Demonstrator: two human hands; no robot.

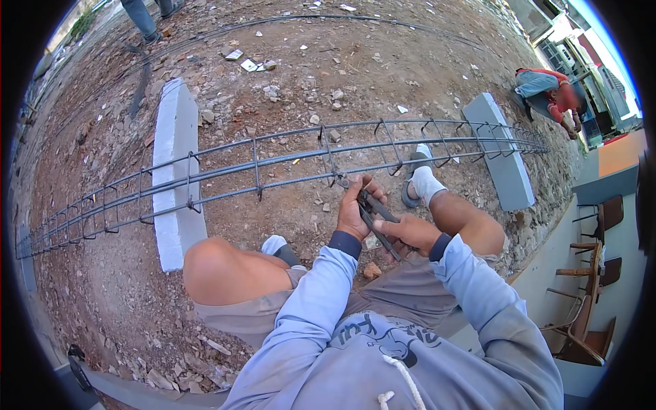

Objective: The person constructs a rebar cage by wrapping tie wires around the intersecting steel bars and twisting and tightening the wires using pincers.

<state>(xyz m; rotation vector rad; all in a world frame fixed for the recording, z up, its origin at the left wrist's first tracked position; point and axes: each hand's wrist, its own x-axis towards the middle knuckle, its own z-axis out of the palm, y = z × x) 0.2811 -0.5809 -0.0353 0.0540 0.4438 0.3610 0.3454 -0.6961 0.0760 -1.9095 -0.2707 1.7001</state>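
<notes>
A long steel rebar cage [287, 158] with square stirrups runs across in front of me, raised on pale blocks. Dark metal pincers [383, 240] lie between my hands, just below the cage's near bar. My right hand [415, 232] is closed around their handles. My left hand [352, 217] is closed about the front part of the tool, thumb and fingertips close to a stirrup joint. The fingers partly hide the pincers' jaws, and I cannot make out whether any tie wire is there.
A white block [176, 178] supports the cage at left, a grey block [502, 154] at right. Another person [553, 96] bends over near the cage's far right end. Someone's legs [140, 19] show at top left. Chairs [584, 301] stand at right; rubble covers the ground.
</notes>
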